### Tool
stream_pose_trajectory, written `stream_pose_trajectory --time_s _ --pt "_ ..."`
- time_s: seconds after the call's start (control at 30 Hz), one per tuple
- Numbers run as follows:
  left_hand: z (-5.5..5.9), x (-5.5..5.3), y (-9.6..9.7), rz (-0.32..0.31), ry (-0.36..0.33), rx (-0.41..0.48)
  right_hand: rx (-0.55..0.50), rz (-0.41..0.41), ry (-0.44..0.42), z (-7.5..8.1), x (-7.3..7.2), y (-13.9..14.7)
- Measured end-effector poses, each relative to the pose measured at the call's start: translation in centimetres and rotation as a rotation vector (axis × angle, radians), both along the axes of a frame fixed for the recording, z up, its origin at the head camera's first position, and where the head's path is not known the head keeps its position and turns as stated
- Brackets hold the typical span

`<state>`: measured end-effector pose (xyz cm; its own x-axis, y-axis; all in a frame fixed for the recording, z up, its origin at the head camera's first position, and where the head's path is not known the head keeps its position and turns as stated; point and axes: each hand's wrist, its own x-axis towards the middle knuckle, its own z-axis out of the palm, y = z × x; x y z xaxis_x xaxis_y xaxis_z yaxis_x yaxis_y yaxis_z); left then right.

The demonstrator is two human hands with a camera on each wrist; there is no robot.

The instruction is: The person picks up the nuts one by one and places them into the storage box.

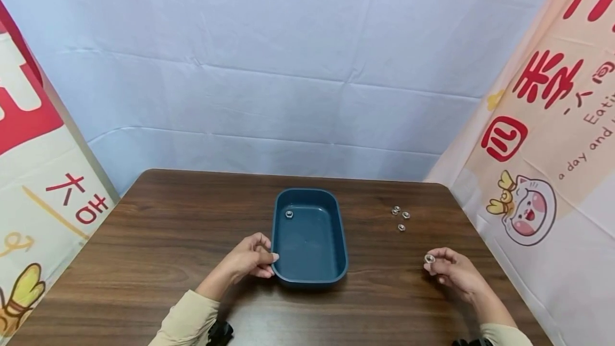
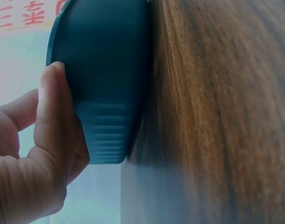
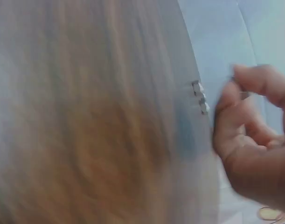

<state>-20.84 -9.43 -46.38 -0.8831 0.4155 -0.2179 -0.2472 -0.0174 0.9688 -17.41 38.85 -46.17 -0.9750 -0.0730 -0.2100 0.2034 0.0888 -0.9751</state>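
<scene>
Our right hand pinches a metal nut between thumb and fingers above the right side of the wooden table. Just beyond it, more nuts lie grouped on the wood. Our left hand grips the near left rim of a blue tray, where one nut rests near the far left corner. Behind hangs a pale cloth.

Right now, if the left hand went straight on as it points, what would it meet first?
The blue tray, on its left side: the left hand grips it there, so nothing seems to lie between.
</scene>
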Motion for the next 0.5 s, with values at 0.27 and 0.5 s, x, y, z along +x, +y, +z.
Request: stream_pose_trajectory --time_s 0.27,0.5 --pt "-0.05 0.02 -0.03 -0.009 -0.006 0.012 -0.430 -0.019 0.074 -0.90 0.48 -0.54" --pt "-0.01 0.01 -0.12 -0.007 -0.009 0.006 -0.420 -0.029 0.068 -0.78 0.32 -0.86"
